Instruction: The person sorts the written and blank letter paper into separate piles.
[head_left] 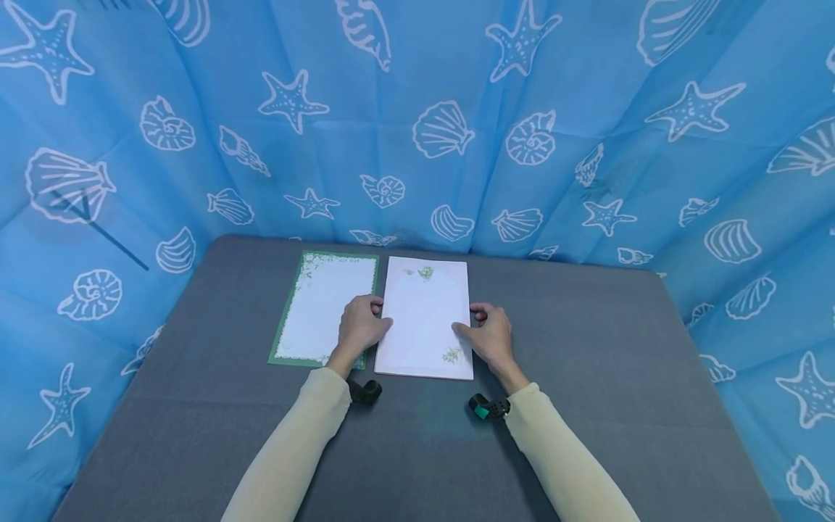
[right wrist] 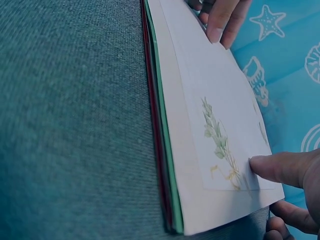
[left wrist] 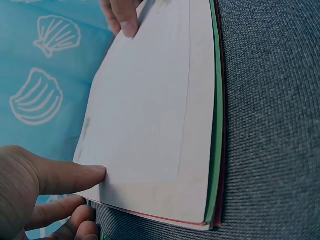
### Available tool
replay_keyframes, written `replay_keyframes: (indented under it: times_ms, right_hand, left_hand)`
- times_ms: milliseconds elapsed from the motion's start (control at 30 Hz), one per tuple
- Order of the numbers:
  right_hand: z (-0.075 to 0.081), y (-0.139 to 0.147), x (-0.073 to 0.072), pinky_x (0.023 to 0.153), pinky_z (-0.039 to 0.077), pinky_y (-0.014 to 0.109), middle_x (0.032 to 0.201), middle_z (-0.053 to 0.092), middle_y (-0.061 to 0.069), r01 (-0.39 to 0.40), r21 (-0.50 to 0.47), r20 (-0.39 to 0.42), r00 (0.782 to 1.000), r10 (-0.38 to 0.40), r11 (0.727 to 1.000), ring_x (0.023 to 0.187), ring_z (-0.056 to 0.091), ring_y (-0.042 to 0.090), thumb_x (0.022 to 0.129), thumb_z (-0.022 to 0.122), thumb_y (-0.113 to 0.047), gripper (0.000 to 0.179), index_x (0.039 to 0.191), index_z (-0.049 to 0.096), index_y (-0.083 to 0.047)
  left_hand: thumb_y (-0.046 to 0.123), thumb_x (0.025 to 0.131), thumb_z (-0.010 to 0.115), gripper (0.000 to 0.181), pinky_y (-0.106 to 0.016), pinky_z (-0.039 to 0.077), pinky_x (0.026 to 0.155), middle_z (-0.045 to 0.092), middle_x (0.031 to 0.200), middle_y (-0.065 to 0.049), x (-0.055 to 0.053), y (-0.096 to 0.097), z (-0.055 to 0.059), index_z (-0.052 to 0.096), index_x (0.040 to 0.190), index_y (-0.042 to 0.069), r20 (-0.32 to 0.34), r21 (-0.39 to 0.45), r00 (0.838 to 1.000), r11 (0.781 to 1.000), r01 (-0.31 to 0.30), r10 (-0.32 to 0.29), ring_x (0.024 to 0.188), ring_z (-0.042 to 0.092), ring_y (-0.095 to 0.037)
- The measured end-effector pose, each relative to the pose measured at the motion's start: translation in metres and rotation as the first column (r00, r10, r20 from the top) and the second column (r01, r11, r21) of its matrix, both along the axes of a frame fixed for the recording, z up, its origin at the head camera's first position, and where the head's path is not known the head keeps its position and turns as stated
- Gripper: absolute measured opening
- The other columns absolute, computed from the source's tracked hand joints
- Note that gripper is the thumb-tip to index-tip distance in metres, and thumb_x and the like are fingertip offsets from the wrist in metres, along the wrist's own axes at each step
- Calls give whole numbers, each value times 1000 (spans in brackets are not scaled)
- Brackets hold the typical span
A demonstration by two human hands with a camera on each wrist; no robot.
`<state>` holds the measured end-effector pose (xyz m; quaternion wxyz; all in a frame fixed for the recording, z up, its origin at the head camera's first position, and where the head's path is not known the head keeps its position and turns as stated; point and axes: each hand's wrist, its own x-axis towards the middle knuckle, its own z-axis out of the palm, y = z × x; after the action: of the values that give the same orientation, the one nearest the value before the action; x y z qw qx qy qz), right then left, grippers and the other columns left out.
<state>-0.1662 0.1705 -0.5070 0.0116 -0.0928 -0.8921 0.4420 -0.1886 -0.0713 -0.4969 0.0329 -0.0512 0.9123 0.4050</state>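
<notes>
A stack of paper sheets [head_left: 424, 312] lies in front of me, its white top sheet printed with small green plants. My left hand [head_left: 361, 326] holds the left edge, thumb on top and fingers at the side and underneath. At the opposite edge my right hand [head_left: 491, 337] grips in the same way, its thumb near the printed sprig [right wrist: 220, 142]. Green and dark red edges of lower sheets [left wrist: 217, 125] show along the near side. Left of the stack lies a green-bordered white sheet [head_left: 329, 304], partly covered by my left hand.
A grey cloth-covered table [head_left: 587, 362] extends around the papers. Behind it and at both sides hangs a blue curtain [head_left: 391, 145] with white shells and starfish. A black wrist device [head_left: 365, 392] is worn on the left wrist, another [head_left: 488, 407] on the right.
</notes>
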Motion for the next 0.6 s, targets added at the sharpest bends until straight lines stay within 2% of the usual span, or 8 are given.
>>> replay_keyframes:
  times_ms: [600]
  right_hand:
    - [6,-9,4,84,45,47,110,62,22,19,26,-34,999,-18,999,99,56,34,86,79,-9,51,131,62,8]
  left_hand:
    - [7,87,77,38,-43,53,78,68,98,-10,4,5,3,70,123,-1,-42,19,999,1000,-22,23,90,64,-27]
